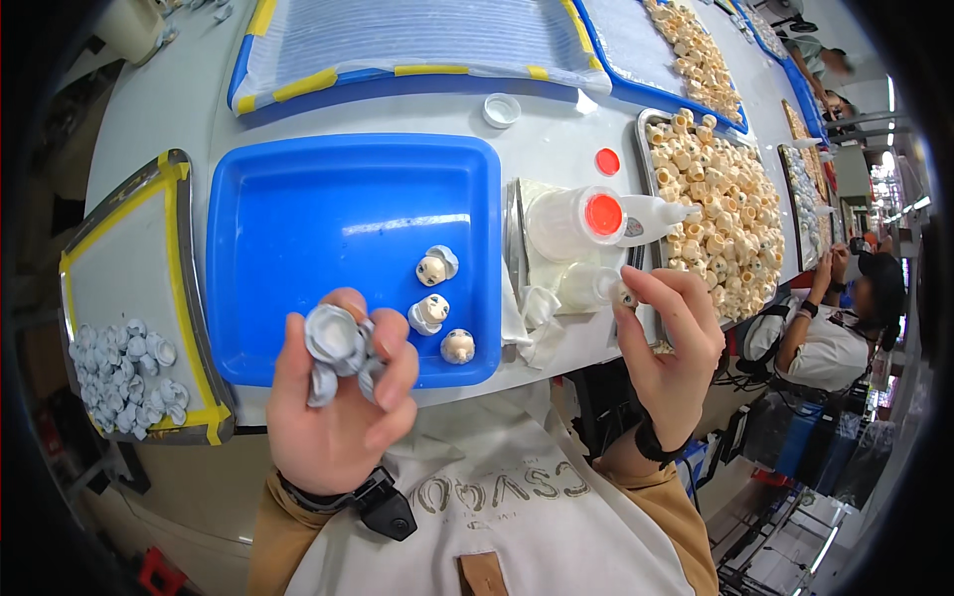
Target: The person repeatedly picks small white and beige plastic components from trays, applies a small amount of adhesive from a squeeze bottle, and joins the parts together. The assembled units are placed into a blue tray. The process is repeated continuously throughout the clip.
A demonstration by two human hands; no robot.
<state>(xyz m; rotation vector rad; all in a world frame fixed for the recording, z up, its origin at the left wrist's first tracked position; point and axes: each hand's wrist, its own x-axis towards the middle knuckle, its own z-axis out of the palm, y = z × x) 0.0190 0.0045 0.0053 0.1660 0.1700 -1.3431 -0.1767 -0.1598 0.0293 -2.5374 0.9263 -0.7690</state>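
Observation:
My left hand [328, 437] is raised over the near edge of the blue tray [308, 238], fingers curled around several grey-blue doll hair pieces [332, 334]. The uppermost piece shows its hollow, cup-like inside. My right hand [671, 348] is to the right of the tray, thumb and index finger pinching a small doll head [626, 296], mostly hidden by the fingertips. Just left of those fingertips lies a translucent squeeze bottle [586, 288]. At the right of the tray lie three doll heads [457, 346], two of them with grey-blue hair pieces on.
A metal tray [651, 159] heaped with beige doll heads [720, 214] stands at right. At left, a yellow-taped tray [119, 258] holds more hair pieces [124, 377]. A white jar [561, 223], red cap [607, 162] and clear lid [502, 110] are behind. Another person [830, 338] works at far right.

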